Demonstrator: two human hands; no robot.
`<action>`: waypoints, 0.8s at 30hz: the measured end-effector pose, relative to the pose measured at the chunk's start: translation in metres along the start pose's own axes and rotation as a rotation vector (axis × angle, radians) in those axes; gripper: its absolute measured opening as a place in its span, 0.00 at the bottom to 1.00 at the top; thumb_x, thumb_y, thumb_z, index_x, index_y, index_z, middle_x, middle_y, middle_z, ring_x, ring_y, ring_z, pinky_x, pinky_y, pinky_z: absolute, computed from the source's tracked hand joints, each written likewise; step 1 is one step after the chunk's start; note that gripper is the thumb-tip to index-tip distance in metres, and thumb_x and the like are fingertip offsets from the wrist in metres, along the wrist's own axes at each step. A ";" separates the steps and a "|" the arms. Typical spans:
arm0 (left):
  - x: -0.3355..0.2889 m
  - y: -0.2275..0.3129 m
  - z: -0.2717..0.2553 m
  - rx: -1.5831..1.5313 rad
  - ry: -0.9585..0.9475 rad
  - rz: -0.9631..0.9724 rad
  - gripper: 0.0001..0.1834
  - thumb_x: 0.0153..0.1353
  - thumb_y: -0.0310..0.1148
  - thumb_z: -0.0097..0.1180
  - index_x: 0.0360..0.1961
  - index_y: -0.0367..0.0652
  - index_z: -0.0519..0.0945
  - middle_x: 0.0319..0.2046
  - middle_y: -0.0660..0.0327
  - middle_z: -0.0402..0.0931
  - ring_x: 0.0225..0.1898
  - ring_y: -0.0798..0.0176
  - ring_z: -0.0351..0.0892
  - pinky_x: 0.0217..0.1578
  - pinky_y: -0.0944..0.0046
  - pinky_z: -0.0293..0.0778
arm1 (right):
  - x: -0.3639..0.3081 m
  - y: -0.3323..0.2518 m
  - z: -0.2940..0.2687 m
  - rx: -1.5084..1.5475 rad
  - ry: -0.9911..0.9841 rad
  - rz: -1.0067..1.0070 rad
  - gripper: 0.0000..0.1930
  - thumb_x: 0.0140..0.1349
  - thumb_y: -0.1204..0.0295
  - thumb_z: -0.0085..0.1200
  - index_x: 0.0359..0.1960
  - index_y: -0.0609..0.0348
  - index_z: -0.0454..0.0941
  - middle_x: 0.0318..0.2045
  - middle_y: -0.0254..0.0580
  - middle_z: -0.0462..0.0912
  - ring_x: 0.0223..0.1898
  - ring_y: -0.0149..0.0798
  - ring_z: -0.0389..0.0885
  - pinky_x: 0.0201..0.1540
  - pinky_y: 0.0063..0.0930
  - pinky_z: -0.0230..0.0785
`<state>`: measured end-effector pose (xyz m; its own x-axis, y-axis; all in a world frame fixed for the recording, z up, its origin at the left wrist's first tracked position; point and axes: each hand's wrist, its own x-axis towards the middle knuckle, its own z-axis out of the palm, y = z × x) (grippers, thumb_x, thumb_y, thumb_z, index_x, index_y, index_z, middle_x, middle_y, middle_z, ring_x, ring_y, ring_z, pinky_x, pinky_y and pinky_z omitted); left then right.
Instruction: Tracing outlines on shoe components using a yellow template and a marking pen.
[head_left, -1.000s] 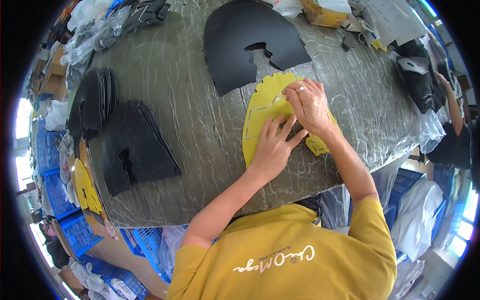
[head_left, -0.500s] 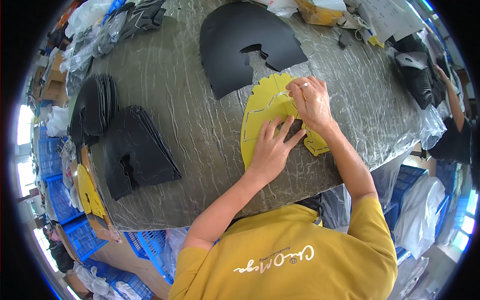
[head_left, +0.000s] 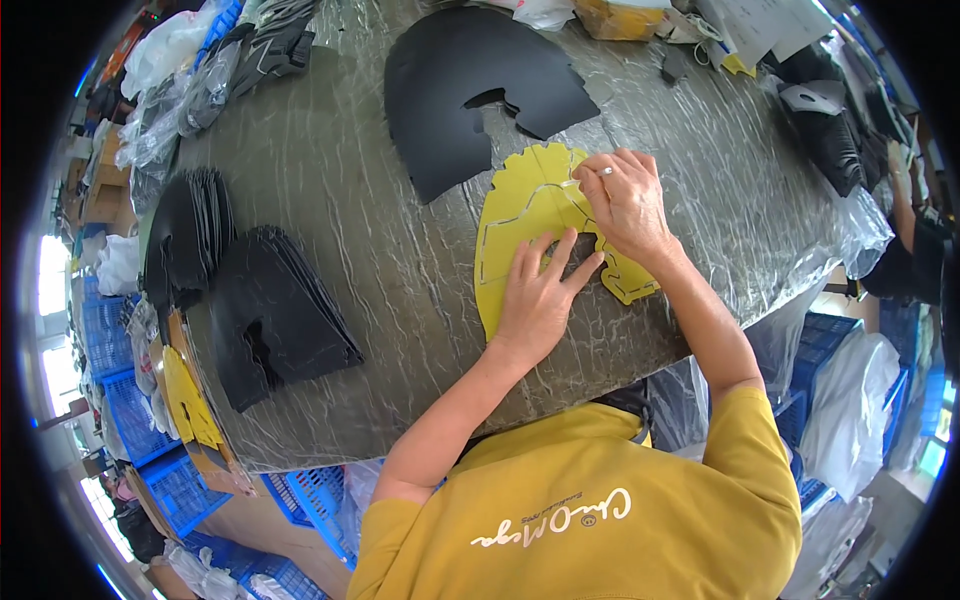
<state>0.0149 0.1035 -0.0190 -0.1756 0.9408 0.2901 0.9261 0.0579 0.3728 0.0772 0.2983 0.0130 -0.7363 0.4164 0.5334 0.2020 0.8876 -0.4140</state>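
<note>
A yellow arch-shaped template [head_left: 505,225], with narrow slots and a notched top edge, lies flat on the table in front of me. My left hand [head_left: 540,300] presses on its lower middle, fingers spread, the fingertips around the dark gap in the template. Above its right side, my right hand [head_left: 628,205] is closed in a pinch around a slim pen, of which only the pale end [head_left: 605,171] shows; its tip is hidden by the fingers. Just beyond the template lies a black arch-shaped sheet [head_left: 440,95] with a cut-out.
Two stacks of black cut sheets, one nearer [head_left: 285,320] and one farther [head_left: 185,230], lie at the left of the plastic-covered table [head_left: 330,150]. Plastic-wrapped pieces [head_left: 260,50] sit far left. Papers [head_left: 765,25] and a black bundle [head_left: 825,130] are far right, near another person's arm [head_left: 900,190].
The view has shifted slightly, so the table things sit a little farther left. My right hand has moved slightly along the template's slot; my left hand stays pressed on it.
</note>
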 end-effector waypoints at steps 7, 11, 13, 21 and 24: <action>0.000 -0.002 0.000 0.001 0.003 0.012 0.32 0.59 0.24 0.59 0.66 0.59 0.80 0.67 0.52 0.68 0.65 0.42 0.67 0.68 0.37 0.62 | -0.011 -0.002 -0.008 -0.004 0.010 -0.012 0.03 0.68 0.73 0.57 0.35 0.52 0.81 0.26 0.32 0.80 0.33 0.40 0.79 0.53 0.41 0.66; 0.000 -0.002 -0.001 0.024 -0.001 0.026 0.33 0.59 0.25 0.59 0.66 0.60 0.79 0.67 0.52 0.68 0.65 0.42 0.67 0.68 0.38 0.62 | -0.016 -0.002 -0.011 -0.001 0.028 -0.023 0.03 0.67 0.74 0.57 0.34 0.52 0.80 0.26 0.31 0.80 0.33 0.39 0.79 0.53 0.41 0.65; 0.001 -0.001 -0.004 0.017 -0.005 0.027 0.33 0.58 0.25 0.59 0.66 0.60 0.79 0.67 0.52 0.68 0.64 0.42 0.67 0.68 0.38 0.62 | -0.017 -0.002 -0.015 0.001 0.025 -0.024 0.03 0.67 0.74 0.57 0.34 0.52 0.80 0.26 0.31 0.80 0.33 0.39 0.79 0.52 0.41 0.66; 0.001 -0.002 -0.004 0.029 -0.013 0.029 0.33 0.58 0.24 0.59 0.66 0.59 0.79 0.67 0.52 0.68 0.64 0.42 0.68 0.67 0.39 0.62 | -0.028 -0.001 -0.020 0.024 0.017 -0.035 0.02 0.66 0.75 0.58 0.35 0.53 0.82 0.27 0.31 0.81 0.32 0.39 0.79 0.51 0.38 0.67; 0.001 -0.002 -0.002 0.026 -0.014 0.024 0.33 0.58 0.24 0.59 0.65 0.60 0.80 0.67 0.53 0.68 0.64 0.41 0.67 0.67 0.38 0.62 | -0.028 -0.001 -0.020 0.034 0.018 -0.032 0.02 0.65 0.75 0.59 0.35 0.54 0.82 0.27 0.31 0.81 0.33 0.39 0.79 0.51 0.38 0.67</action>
<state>0.0124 0.1031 -0.0173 -0.1482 0.9466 0.2862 0.9384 0.0432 0.3429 0.1107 0.2896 0.0133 -0.7304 0.3919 0.5594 0.1563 0.8932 -0.4216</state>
